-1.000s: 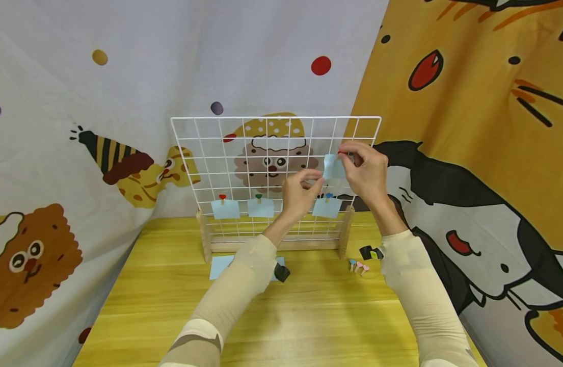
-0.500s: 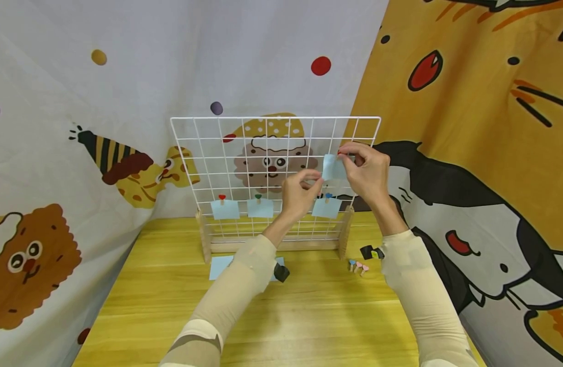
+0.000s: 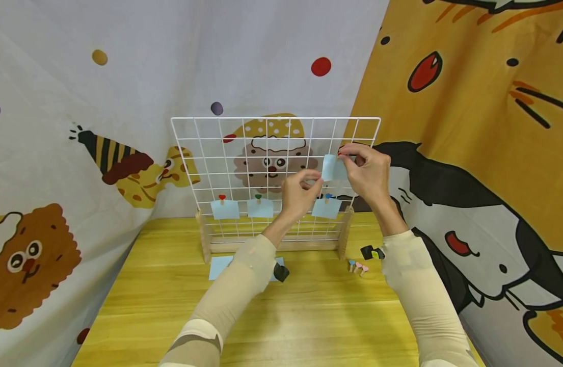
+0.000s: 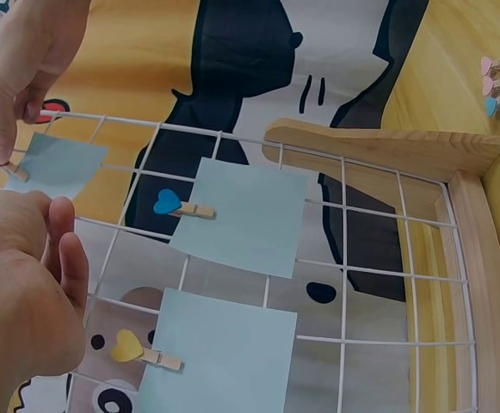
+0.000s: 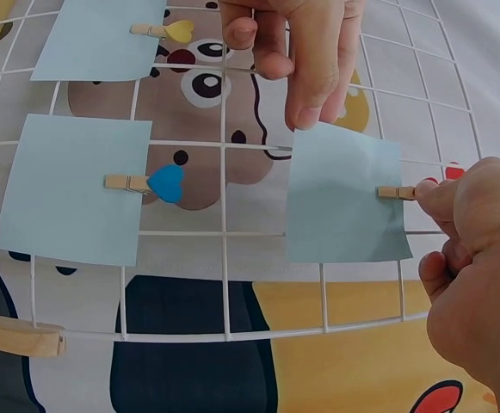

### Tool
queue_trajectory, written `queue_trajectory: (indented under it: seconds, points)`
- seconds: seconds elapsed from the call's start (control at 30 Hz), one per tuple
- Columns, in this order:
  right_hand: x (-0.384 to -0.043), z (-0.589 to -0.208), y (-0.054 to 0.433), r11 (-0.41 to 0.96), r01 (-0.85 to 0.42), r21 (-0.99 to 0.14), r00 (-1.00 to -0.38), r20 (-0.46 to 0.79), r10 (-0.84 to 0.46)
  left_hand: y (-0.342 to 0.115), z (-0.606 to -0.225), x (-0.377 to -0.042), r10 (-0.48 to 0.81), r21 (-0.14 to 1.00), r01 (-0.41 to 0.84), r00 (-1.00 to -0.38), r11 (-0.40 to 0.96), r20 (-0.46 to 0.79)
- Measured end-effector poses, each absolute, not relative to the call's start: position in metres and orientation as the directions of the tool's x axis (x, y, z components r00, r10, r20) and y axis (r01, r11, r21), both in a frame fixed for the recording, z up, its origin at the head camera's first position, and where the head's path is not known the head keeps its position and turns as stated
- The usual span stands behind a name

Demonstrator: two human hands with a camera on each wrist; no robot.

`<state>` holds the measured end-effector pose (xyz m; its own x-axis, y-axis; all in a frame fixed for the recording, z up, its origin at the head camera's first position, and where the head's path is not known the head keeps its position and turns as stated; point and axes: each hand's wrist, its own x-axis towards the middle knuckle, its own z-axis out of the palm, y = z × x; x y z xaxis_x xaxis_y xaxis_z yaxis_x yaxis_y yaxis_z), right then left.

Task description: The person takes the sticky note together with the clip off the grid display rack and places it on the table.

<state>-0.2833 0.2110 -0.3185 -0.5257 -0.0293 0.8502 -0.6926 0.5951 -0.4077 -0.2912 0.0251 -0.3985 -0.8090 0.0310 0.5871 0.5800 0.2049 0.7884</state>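
The right hand (image 3: 370, 171) pinches a red heart clothespin (image 5: 396, 193) at the twelve o'clock edge of a blue paper note (image 5: 348, 198). The left hand (image 3: 299, 193) pinches its eight o'clock corner. The note is near three o'clock on the white wire grid (image 3: 276, 118). Below it, at six o'clock, a blue heart clothespin (image 5: 165, 183) holds another note (image 5: 64, 189).

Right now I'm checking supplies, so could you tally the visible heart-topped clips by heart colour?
Red clips: 2, one pinched by the right hand
Green clip: 1
Yellow clip: 1
Blue clips: 2
Pink clips: 2
Total: 8 visible clips
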Motion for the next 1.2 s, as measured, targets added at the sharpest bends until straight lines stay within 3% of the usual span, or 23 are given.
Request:
queue_trajectory:
  seconds: [0.63, 1.2]
  points:
    - [-0.2826, -0.3169, 0.2109, 0.594, -0.684, -0.423, -0.533, 0.846, -0.012, 0.0242, -0.3962, -0.2905, 0.033, 0.791, 0.577, -0.811, 0.206, 0.584]
    - [-0.2812, -0.3138, 0.2139, 0.583, -0.638, -0.502, -0.596, 0.802, 0.038, 0.0242, -0.3971, -0.2896, 0.040, 0.799, 0.560, -0.823, 0.221, 0.566]
